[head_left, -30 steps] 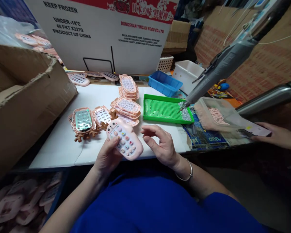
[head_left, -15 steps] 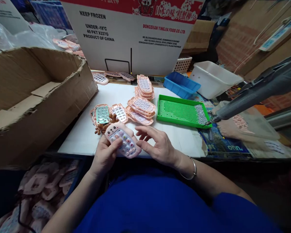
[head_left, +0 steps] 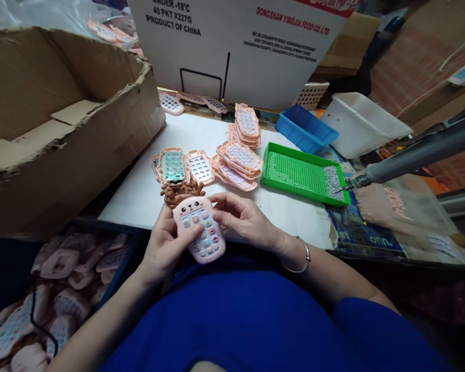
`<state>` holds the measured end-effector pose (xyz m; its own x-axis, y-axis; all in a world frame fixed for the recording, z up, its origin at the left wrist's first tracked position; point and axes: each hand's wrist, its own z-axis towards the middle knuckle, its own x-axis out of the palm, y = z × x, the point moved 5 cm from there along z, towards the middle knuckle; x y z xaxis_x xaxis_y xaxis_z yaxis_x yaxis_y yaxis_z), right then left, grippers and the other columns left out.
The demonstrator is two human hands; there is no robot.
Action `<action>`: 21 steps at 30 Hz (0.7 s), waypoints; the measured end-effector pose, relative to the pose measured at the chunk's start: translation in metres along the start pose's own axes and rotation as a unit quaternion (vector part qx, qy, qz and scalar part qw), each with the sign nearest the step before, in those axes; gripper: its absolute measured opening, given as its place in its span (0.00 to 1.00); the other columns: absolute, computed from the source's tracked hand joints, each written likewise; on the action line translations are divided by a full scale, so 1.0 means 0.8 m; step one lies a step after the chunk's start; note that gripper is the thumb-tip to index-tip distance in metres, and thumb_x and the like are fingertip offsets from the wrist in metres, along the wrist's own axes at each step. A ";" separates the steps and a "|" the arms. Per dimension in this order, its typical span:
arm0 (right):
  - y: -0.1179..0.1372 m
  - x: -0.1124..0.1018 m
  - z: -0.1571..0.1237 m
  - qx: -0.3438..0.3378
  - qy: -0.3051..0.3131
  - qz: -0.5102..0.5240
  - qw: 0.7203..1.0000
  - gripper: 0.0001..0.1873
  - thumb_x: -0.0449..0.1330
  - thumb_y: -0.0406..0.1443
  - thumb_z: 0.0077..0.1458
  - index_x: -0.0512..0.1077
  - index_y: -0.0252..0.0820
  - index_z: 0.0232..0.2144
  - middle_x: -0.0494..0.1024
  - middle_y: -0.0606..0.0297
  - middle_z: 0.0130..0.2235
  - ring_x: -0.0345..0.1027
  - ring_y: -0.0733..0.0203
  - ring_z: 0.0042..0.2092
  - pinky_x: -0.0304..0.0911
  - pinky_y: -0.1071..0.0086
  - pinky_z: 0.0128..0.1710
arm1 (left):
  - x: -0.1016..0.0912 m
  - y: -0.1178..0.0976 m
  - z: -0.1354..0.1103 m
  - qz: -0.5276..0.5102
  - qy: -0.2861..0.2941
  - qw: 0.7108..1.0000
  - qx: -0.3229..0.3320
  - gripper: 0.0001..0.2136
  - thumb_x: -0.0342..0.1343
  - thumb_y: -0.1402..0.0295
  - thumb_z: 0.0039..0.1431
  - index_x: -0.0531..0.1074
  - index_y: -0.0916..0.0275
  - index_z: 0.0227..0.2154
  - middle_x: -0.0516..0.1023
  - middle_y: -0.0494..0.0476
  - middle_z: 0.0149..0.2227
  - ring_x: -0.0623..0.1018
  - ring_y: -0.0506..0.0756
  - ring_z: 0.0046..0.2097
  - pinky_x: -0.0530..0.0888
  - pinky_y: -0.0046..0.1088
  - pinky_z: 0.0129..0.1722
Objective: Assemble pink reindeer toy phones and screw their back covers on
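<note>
A pink toy phone [head_left: 200, 249] with a deer face, brown antlers and several small round buttons faces up above the table's front edge. My left hand [head_left: 166, 237] is closed around its left side, thumb lying across the buttons. At its upper right edge, my right hand [head_left: 248, 219] pinches with bent fingers and thumb; some fingertips are hidden behind it. Just beyond the antlers lie a pink half shell with a green circuit board [head_left: 173, 166] and another shell with a white keypad [head_left: 200, 168]. Stacked pink shells [head_left: 238, 160] stand to their right.
A green tray [head_left: 294, 173] holds small metal screws at its right end, under the tip of a grey power screwdriver [head_left: 418, 155]. Behind are a blue bin [head_left: 306, 129] and a white tub [head_left: 364, 124]. A cardboard box [head_left: 81, 139] stands left, above a crate of pink toys [head_left: 62, 263].
The toy phone has turned more upright and come slightly closer to my body. My right hand has moved in from beside it onto its upper right edge. The camera view has tilted down.
</note>
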<state>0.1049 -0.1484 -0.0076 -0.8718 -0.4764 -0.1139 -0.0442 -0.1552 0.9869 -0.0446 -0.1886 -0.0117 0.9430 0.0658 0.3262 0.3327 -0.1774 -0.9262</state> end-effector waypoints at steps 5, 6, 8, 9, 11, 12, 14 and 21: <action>0.002 0.004 -0.002 -0.001 -0.020 -0.022 1.000 0.17 0.60 0.40 0.58 0.72 0.38 0.47 0.78 0.63 0.34 0.71 0.67 0.32 0.70 0.72 0.33 | -0.027 0.001 0.001 -0.021 -0.018 1.000 -0.008 0.20 0.72 0.66 0.45 0.72 0.60 0.40 0.83 0.56 0.37 0.83 0.59 0.38 0.81 0.32 0.37; 0.001 0.003 -0.003 0.002 -0.026 -0.028 0.999 0.16 0.60 0.40 0.58 0.72 0.38 0.46 0.78 0.63 0.34 0.72 0.66 0.32 0.70 0.71 0.33 | -0.032 -0.001 0.002 -0.031 -0.009 0.999 -0.014 0.19 0.72 0.66 0.44 0.72 0.61 0.39 0.83 0.56 0.35 0.83 0.59 0.36 0.80 0.31 0.36; -0.002 -0.001 -0.004 0.014 -0.039 -0.034 0.999 0.16 0.61 0.42 0.58 0.73 0.39 0.45 0.79 0.63 0.33 0.73 0.65 0.32 0.72 0.70 0.33 | -0.044 -0.012 0.002 -0.045 0.013 0.999 -0.009 0.18 0.71 0.68 0.44 0.73 0.61 0.39 0.83 0.55 0.33 0.82 0.57 0.34 0.80 0.30 0.34; -0.004 -0.003 -0.004 0.021 -0.046 -0.035 0.998 0.16 0.62 0.43 0.58 0.74 0.40 0.45 0.79 0.62 0.33 0.74 0.65 0.32 0.73 0.70 0.33 | -0.051 -0.021 0.002 -0.044 0.020 0.999 0.001 0.18 0.71 0.70 0.43 0.74 0.61 0.39 0.83 0.54 0.32 0.82 0.56 0.32 0.80 0.29 0.32; -0.009 -0.008 -0.004 0.035 -0.059 -0.037 0.997 0.17 0.62 0.45 0.58 0.75 0.41 0.44 0.80 0.62 0.33 0.75 0.64 0.31 0.75 0.69 0.33 | -0.070 -0.044 -0.003 -0.020 0.018 0.999 0.023 0.19 0.71 0.73 0.41 0.75 0.62 0.38 0.82 0.53 0.31 0.82 0.56 0.31 0.79 0.29 0.31; -0.011 -0.011 -0.005 0.042 -0.065 -0.038 0.996 0.17 0.63 0.46 0.57 0.75 0.42 0.43 0.80 0.62 0.33 0.75 0.64 0.30 0.75 0.69 0.32 | -0.080 -0.056 -0.006 -0.002 0.013 1.000 0.026 0.19 0.72 0.74 0.39 0.76 0.62 0.38 0.82 0.53 0.30 0.82 0.56 0.30 0.79 0.29 0.30; -0.014 -0.015 -0.007 0.054 -0.076 -0.036 0.995 0.17 0.64 0.47 0.56 0.76 0.43 0.42 0.81 0.63 0.33 0.76 0.64 0.29 0.76 0.70 0.31 | -0.103 -0.079 -0.015 0.029 -0.009 0.999 0.022 0.21 0.71 0.75 0.37 0.78 0.62 0.39 0.83 0.53 0.31 0.81 0.56 0.29 0.79 0.29 0.29; -0.013 -0.026 -0.009 0.052 -0.108 -0.051 0.992 0.13 0.66 0.44 0.54 0.77 0.44 0.39 0.81 0.62 0.32 0.77 0.64 0.29 0.77 0.70 0.30 | -0.218 -0.162 -0.070 0.090 -0.214 0.956 0.180 0.28 0.73 0.78 0.23 0.78 0.60 0.36 0.81 0.46 0.36 0.76 0.50 0.34 0.74 0.24 0.33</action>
<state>0.1269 -0.1434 -0.0167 -0.9437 -0.2650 -0.1981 -0.1779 -0.0984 0.9791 -0.2518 -0.2316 0.0624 0.8714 0.4756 0.1204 0.0706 0.1214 -0.9901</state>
